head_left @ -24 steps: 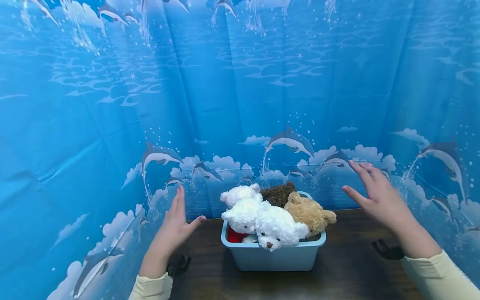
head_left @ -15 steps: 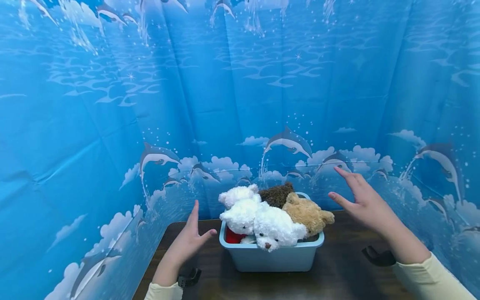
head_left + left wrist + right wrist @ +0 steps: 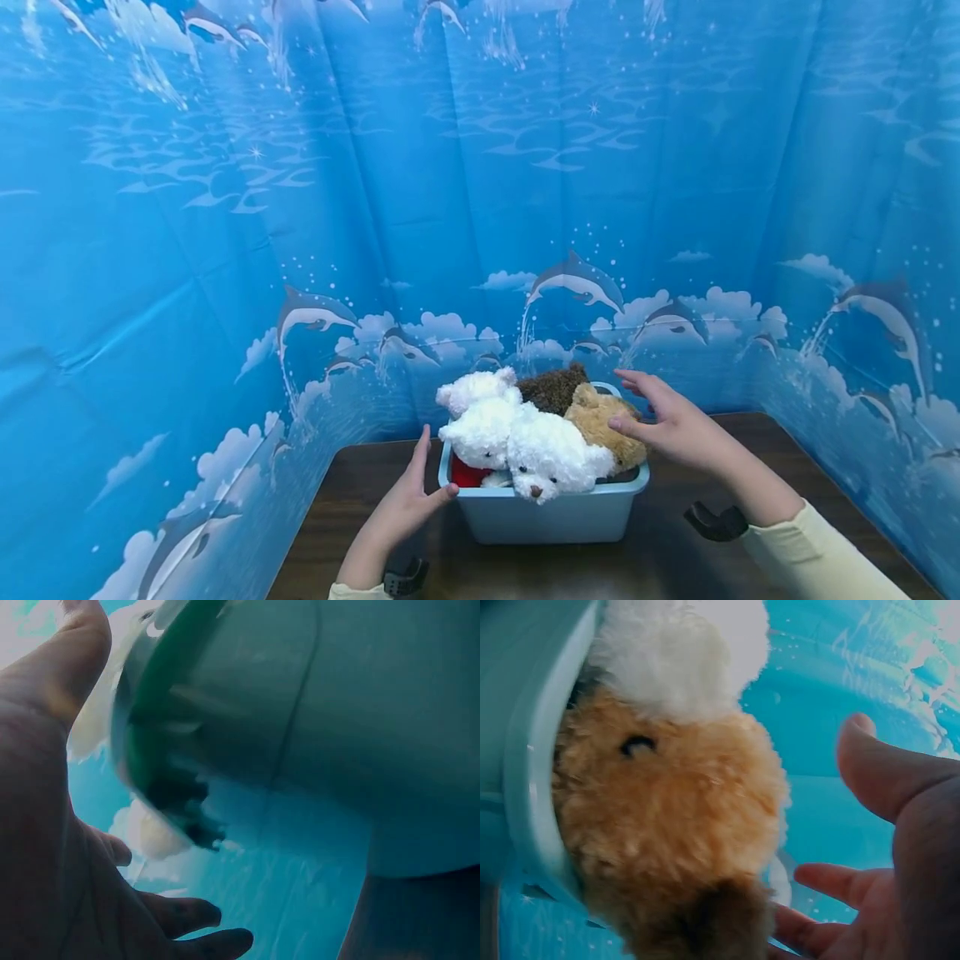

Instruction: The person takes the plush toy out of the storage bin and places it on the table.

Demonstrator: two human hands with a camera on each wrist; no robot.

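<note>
A light blue plastic tub [image 3: 543, 518] holds several plush bears on a dark table. White bears [image 3: 555, 454] lean over its front and left side, a dark brown bear [image 3: 553, 390] sits at the back, and a tan bear [image 3: 600, 421] is at the right. My left hand [image 3: 401, 508], fingers extended and thumb apart, is beside the tub's left rim; the left wrist view shows the tub wall close to it. My right hand [image 3: 678, 425] is spread at the tan bear's right side, its fingers near the fur [image 3: 682, 802] in the right wrist view. Something red [image 3: 468, 472] shows under the white bears.
The dark wooden table [image 3: 345, 517] ends at a blue dolphin-print curtain [image 3: 480, 208] that rises behind it and along both sides. A black strap sits on each wrist, the left strap [image 3: 407, 577] and the right strap [image 3: 716, 522].
Both hands have moved inward and lower toward the tub, the left one from the left, the right one from the right. The tub and bears have stayed in place.
</note>
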